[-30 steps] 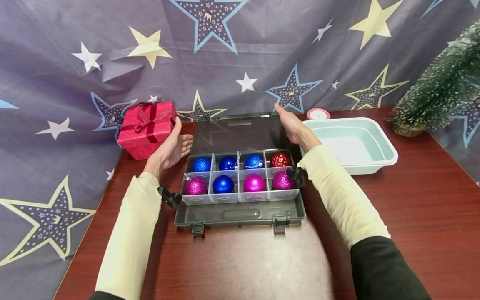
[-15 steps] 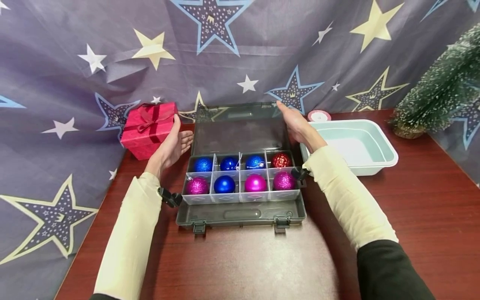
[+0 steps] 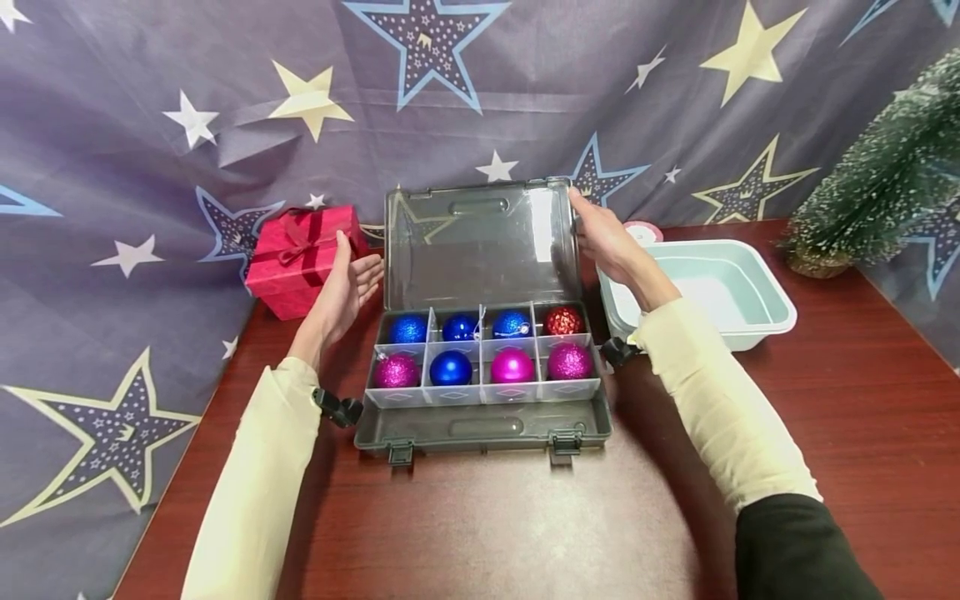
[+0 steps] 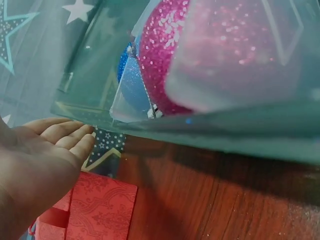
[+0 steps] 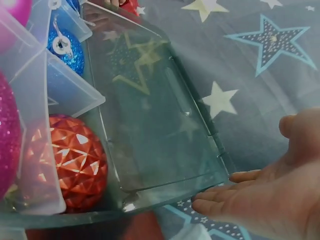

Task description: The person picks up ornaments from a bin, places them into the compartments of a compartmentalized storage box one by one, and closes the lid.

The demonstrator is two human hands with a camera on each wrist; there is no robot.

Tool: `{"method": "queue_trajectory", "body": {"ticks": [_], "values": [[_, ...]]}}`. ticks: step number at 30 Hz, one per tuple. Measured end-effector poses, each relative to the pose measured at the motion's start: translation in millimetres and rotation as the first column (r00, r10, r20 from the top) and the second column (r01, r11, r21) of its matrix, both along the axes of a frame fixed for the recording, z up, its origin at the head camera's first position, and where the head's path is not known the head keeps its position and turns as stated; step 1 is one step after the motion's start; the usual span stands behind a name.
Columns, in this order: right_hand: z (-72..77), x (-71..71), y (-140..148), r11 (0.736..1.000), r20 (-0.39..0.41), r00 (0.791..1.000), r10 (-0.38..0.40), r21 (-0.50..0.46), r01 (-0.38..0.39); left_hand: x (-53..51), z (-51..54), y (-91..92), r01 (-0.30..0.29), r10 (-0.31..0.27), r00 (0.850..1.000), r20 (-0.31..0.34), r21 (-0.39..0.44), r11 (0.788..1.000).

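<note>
A grey see-through plastic box (image 3: 482, 427) sits on the table with its lid (image 3: 480, 250) tilted up. Inside, a divided clear tray holds several Christmas baubles in two rows, among them a red faceted bauble (image 5: 75, 162), a pink glitter bauble (image 4: 162, 60) and a shiny blue bauble (image 3: 451, 367). My right hand (image 3: 611, 242) touches the lid's right edge near its top corner, fingers extended, as the right wrist view also shows. Palm turned toward the box, my left hand (image 3: 339, 292) stays beside the lid's left edge with straight fingers, holding nothing.
A red gift box (image 3: 296, 262) with a ribbon stands behind my left hand. On the right are a pale green basin (image 3: 705, 333), a pink-and-white roll (image 3: 643, 233) partly hidden behind my hand, and a small frosted tree (image 3: 877, 183). A star-patterned cloth hangs behind.
The lid has swung up from lying far back to a steeper tilt. My right hand has risen a little and shifted right with it; my left hand has hardly moved.
</note>
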State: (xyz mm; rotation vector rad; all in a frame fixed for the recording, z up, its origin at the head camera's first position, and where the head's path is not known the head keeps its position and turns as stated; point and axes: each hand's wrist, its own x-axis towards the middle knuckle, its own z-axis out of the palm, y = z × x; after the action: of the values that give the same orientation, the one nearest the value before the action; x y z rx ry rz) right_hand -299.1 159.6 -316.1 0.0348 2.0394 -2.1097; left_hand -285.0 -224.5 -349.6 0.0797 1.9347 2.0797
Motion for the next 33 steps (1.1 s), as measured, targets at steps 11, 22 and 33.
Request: {"method": "queue_trajectory", "body": {"ticks": [11,22,33], "values": [[15.7,31.8,9.2,0.998,-0.102,0.995,0.021,0.055,-0.016,19.4,3.9,-3.2,-0.011,0.013,0.995,-0.1,0.012,1.0],[21.6,69.9,17.1,1.0,-0.172,0.985,0.02,-0.003,-0.021,44.2,5.9,-6.4,-0.019,0.022,0.98,-0.199,0.019,1.0],[17.2,97.6,22.6,0.98,-0.316,0.948,0.042,0.198,0.022,69.5,6.5,-10.3,-0.022,0.015,0.965,-0.263,-0.025,0.999]]}}
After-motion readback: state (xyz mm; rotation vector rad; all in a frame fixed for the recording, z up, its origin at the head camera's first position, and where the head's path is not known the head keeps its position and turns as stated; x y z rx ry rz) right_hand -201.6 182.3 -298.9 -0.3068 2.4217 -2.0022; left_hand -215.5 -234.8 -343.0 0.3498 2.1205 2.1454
